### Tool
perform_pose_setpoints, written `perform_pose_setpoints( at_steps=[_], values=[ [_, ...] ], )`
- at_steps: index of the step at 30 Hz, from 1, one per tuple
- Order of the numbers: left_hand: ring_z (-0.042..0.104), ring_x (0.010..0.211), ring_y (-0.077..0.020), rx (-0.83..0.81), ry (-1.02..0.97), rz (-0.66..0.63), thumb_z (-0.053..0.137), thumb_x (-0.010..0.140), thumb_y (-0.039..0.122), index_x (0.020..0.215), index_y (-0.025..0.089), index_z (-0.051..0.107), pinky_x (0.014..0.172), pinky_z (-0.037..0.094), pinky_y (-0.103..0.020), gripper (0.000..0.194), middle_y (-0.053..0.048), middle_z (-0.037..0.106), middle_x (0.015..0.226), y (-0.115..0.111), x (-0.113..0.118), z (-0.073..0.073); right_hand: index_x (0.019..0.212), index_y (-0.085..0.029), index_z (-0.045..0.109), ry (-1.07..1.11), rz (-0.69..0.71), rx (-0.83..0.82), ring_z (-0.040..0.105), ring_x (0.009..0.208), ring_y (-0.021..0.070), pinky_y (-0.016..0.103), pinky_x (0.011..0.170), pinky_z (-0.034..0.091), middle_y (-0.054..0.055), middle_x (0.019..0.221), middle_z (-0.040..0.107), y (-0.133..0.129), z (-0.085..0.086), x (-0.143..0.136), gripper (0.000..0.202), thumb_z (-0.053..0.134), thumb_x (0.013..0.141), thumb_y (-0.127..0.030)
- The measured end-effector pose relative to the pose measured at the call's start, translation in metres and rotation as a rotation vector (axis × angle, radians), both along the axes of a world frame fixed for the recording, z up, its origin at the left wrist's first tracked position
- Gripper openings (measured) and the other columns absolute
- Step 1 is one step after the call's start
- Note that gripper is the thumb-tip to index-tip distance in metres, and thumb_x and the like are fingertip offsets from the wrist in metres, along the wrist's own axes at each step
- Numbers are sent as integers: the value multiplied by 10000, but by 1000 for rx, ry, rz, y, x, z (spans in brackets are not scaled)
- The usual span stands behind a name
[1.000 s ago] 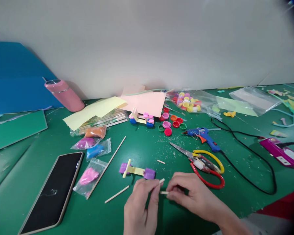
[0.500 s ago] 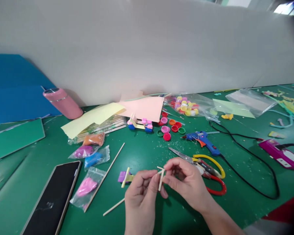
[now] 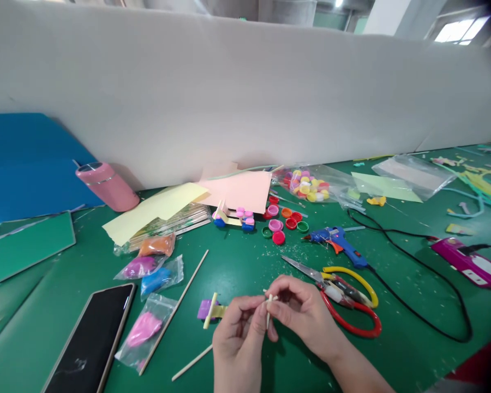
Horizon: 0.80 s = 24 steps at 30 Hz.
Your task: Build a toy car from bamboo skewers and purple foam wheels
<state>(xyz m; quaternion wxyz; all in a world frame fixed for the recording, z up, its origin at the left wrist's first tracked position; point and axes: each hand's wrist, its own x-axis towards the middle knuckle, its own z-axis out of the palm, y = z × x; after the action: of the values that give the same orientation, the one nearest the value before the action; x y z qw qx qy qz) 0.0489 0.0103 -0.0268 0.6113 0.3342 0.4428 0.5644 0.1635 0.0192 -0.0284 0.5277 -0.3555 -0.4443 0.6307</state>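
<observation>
My left hand (image 3: pixel 243 330) and my right hand (image 3: pixel 300 311) meet above the green table, fingertips almost touching. Between them are short pale wooden stick pieces (image 3: pixel 269 312) that cross one another. The left thumb and fingers pinch the pieces from one side, the right thumb and index finger from the other; how they join is hidden by my fingers. Just left of my left hand lies a small purple piece (image 3: pixel 204 309) with pale yellow sticks across it. A cut stick (image 3: pixel 192 362) reaches under that hand, and a longer wooden stick (image 3: pixel 175 308) lies farther left.
Scissors (image 3: pixel 331 289) with red and yellow handles lie beside my right hand, near a blue glue gun (image 3: pixel 337 243) and its black cord. Bottle caps (image 3: pixel 276 225), a small blue-and-pink model (image 3: pixel 234 219), clay packets (image 3: pixel 145 330) and a phone (image 3: pixel 90 338) surround the hands.
The view has tilted up slightly, so things sit lower. My right fingers have closed in on the crossed stick pieces, which now show less between the hands.
</observation>
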Motion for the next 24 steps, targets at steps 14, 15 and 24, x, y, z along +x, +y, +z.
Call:
perform_pose_setpoints(
  at_steps=[14, 15, 24],
  values=[
    [488, 375, -53, 42, 207, -68, 655, 708, 264, 718, 158, 663, 403, 367, -159, 107, 29, 581, 537, -3, 1, 1, 662, -151, 572, -82, -94, -54, 555, 498, 105, 209, 501, 416, -14, 530, 590, 1, -4, 4, 195, 684, 717, -301],
    [485, 363, -52, 42, 214, -80, 645, 718, 276, 712, 156, 658, 397, 361, -160, 121, 28, 581, 533, -3, 1, 1, 663, -149, 576, -96, -95, -60, 544, 485, 104, 211, 493, 409, -16, 513, 582, 2, -4, 4, 202, 677, 722, -314],
    [460, 303, -42, -162, -37, -320, 639, 714, 373, 634, 125, 587, 336, 289, -147, 265, 10, 599, 491, 2, -2, -14, 655, -139, 619, -228, -158, -97, 483, 504, 86, 196, 490, 371, -26, 537, 560, 5, -3, 5, 236, 684, 699, -361]
  ],
)
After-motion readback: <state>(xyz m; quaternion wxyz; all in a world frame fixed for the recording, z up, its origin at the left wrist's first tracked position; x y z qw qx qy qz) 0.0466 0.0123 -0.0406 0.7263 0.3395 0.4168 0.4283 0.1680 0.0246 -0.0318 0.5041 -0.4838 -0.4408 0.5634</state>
